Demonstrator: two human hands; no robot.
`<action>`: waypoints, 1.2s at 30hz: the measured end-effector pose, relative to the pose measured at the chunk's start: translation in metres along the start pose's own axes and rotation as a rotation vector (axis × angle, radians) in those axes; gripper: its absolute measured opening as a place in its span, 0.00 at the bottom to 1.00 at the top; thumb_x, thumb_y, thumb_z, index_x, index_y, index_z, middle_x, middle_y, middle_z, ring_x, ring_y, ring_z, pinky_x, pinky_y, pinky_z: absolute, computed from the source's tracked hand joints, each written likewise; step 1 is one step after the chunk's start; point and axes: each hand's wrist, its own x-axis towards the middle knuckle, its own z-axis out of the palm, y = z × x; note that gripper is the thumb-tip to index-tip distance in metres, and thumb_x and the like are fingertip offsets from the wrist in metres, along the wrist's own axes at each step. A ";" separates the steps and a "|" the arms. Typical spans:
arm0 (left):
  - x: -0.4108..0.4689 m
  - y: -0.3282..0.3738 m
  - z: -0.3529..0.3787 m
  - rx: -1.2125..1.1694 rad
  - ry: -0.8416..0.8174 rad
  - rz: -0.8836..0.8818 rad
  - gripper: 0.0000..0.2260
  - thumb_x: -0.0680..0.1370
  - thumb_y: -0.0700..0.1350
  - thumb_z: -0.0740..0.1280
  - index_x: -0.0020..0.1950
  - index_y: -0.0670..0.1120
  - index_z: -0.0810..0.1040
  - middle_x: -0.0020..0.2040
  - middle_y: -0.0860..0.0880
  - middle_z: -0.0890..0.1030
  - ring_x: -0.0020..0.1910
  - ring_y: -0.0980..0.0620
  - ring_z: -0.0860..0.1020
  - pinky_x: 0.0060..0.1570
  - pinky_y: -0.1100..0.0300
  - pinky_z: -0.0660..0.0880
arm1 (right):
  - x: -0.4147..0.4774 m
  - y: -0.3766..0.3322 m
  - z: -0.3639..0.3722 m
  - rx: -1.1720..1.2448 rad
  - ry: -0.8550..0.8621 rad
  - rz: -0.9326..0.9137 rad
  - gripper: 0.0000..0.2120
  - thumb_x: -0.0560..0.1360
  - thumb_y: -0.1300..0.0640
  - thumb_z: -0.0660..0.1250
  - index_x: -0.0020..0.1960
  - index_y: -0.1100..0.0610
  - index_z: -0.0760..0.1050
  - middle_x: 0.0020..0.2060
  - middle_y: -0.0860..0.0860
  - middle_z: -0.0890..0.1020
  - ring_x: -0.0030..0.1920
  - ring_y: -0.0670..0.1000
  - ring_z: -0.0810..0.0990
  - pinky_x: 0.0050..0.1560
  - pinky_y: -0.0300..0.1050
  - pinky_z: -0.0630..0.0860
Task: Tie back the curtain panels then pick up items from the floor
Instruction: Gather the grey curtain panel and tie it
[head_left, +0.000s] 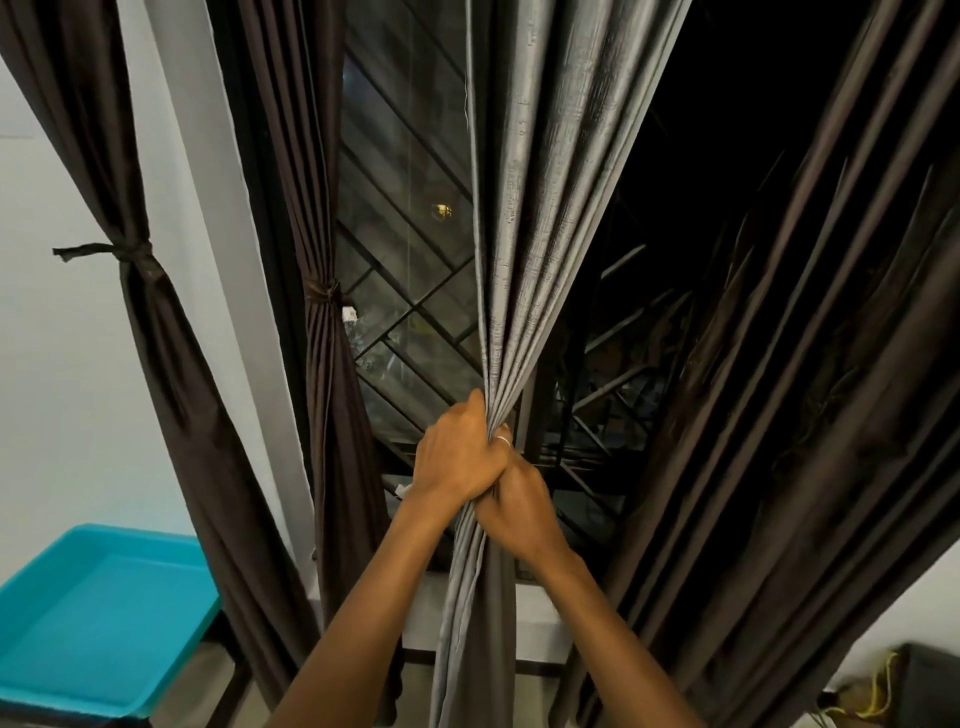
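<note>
A grey curtain panel (524, 218) hangs in front of the window and is bunched into a narrow bundle at waist height. My left hand (457, 460) grips the bundle, its fingers wrapped round the folds and a ring showing on one finger. Just below and touching it, my right hand (522, 512) also grips the gathered cloth. Under both hands the grey panel falls straight down. Two dark brown panels on the left are tied back, one at a knot (130, 253) and one at a band (322, 295). No tie is visible on the grey panel.
A wide dark brown curtain (789, 415) hangs loose on the right. The window's diagonal metal grille (410, 312) shows behind. A turquoise tray (104, 613) sits on a dark stand at lower left. A yellow cord (878, 693) lies by a dark box at lower right.
</note>
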 end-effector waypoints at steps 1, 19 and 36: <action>0.000 -0.002 -0.001 -0.018 -0.025 0.019 0.09 0.79 0.50 0.63 0.56 0.49 0.70 0.49 0.47 0.79 0.46 0.44 0.79 0.42 0.51 0.75 | 0.002 0.002 -0.007 0.038 -0.035 0.006 0.21 0.79 0.62 0.64 0.72 0.54 0.70 0.57 0.48 0.83 0.52 0.42 0.83 0.50 0.35 0.79; 0.002 -0.024 -0.029 -0.462 -0.425 0.065 0.26 0.79 0.44 0.63 0.77 0.53 0.65 0.72 0.56 0.73 0.71 0.59 0.71 0.72 0.50 0.69 | 0.072 0.006 -0.097 0.470 -0.563 0.326 0.25 0.71 0.60 0.64 0.67 0.56 0.78 0.64 0.61 0.80 0.68 0.63 0.76 0.72 0.65 0.70; 0.002 -0.014 -0.008 -0.372 -0.215 -0.028 0.13 0.81 0.44 0.65 0.66 0.47 0.71 0.60 0.51 0.79 0.58 0.53 0.78 0.58 0.52 0.78 | 0.060 0.017 -0.098 0.070 -0.368 0.415 0.15 0.75 0.51 0.65 0.57 0.57 0.81 0.44 0.55 0.83 0.42 0.50 0.80 0.40 0.44 0.75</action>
